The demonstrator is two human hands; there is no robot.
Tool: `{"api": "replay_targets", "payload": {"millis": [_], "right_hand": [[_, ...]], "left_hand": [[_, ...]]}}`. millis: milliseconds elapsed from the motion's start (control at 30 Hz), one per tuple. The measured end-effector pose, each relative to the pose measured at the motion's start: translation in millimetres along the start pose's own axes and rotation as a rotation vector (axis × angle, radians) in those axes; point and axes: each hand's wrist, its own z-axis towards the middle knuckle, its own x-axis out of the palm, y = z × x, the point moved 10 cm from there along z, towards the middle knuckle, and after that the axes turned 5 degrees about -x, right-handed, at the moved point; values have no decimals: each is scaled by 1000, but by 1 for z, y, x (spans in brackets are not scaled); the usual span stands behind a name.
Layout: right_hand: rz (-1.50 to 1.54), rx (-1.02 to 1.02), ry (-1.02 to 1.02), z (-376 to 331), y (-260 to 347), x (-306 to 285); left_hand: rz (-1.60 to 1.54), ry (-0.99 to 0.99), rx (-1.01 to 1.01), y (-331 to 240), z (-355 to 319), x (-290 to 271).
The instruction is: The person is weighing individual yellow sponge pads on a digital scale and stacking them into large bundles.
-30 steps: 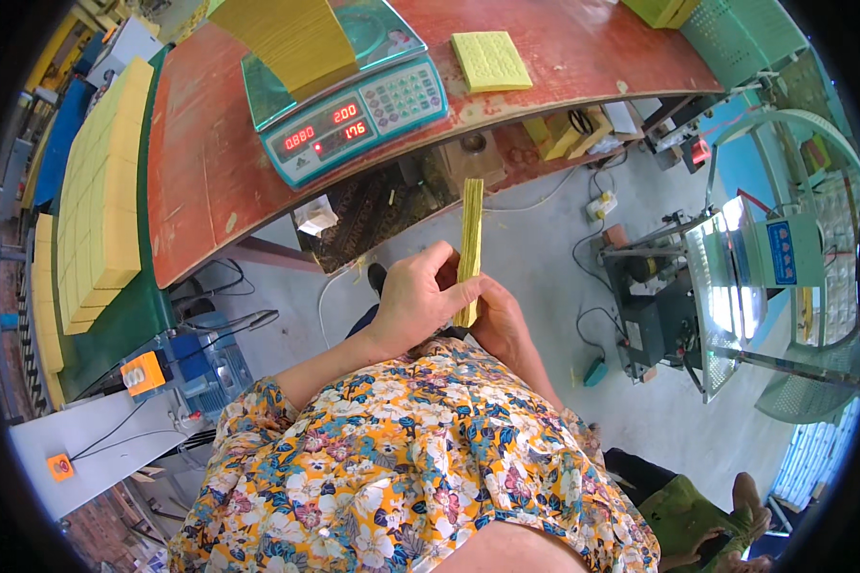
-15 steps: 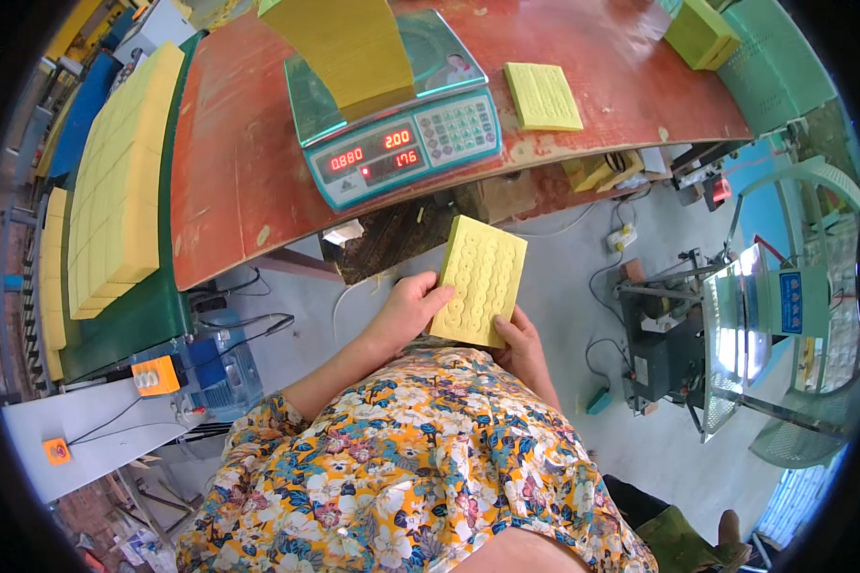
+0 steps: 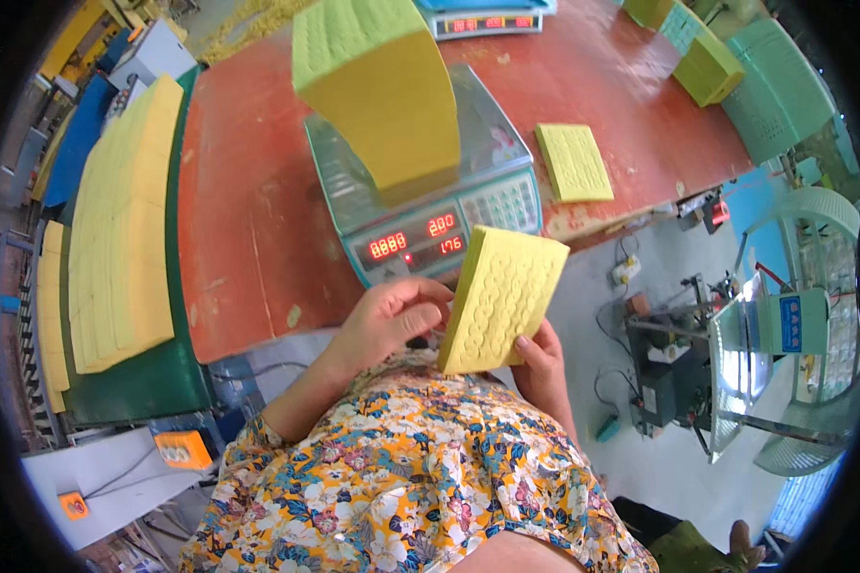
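From here I see red digits (image 3: 441,225) on the near scale (image 3: 497,208) and far scale (image 3: 488,25) (tiny there), plus a lettered blue label (image 3: 790,324) on the green machine (image 3: 814,329).

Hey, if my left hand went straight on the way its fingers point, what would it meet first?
Most likely the yellow patterned slab in your right hand, just right of the left hand; whether they touch is unclear.

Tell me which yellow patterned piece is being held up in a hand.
The yellow piece in the right hand, tilted up; the flat piece lies on the red table, the tall stack on the scale.
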Motion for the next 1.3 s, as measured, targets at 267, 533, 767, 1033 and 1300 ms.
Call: {"api": "replay_targets", "payload": {"millis": [267,533,767,1033,1300], "right_hand": [[-283,-329,63,57,95,39],[-488,-326,-113,216,206,-3],[-520,-147,-17,412,163,-35],[-1676,-209,-48,485,152,-42],[-1857,-752,750,444,144,5]], "left_hand": [[246,24,88,-37,16,-8],[163,-187,37,-42,-4,-55],[209,-613,200,-56,-18,-68],[133,-997,303,-57,-28,-59],[166,-1113,367,-57,-33,-52]]}}
